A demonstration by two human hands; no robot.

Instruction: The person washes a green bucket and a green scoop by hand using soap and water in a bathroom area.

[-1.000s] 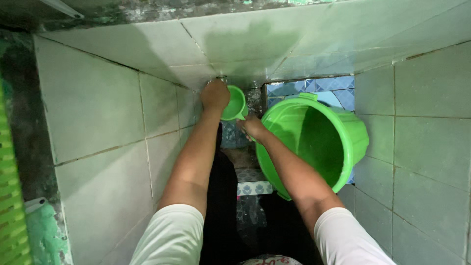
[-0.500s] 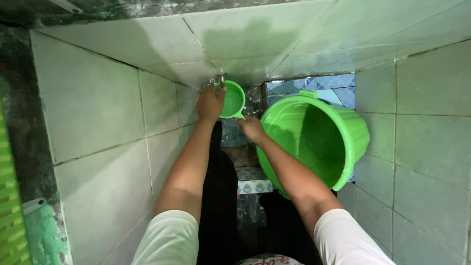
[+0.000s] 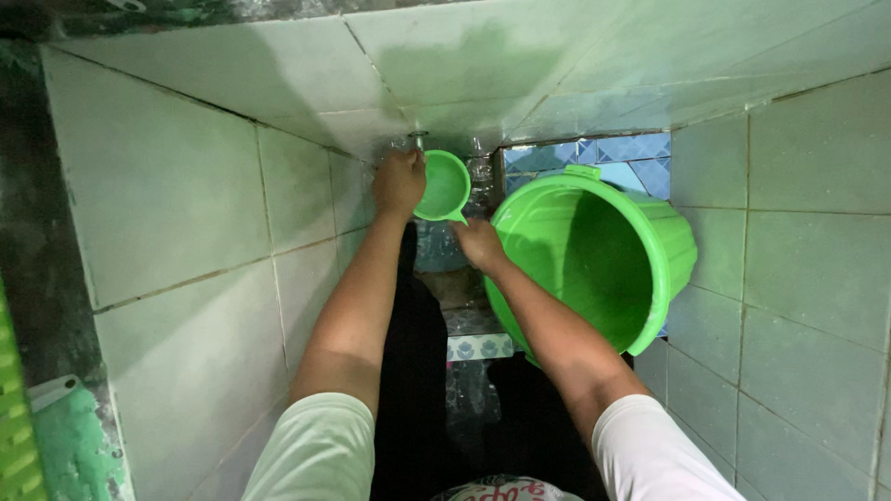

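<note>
In the head view, top centre, my left hand [image 3: 399, 183] has slid off the tap [image 3: 419, 141] to close its grip on the rim of the small green dipper [image 3: 444, 186], whose handle my right hand [image 3: 480, 244] grips closed, the big green bucket [image 3: 594, 260] just right of it.

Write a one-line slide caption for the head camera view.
Right hand holds a small green scoop under a wall tap, left hand beside it, big green bucket alongside.

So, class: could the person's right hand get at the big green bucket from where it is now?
Probably yes: the right hand holds the small green scoop's handle right beside the big green bucket, with nothing between them, though it would have to let go first.
</note>
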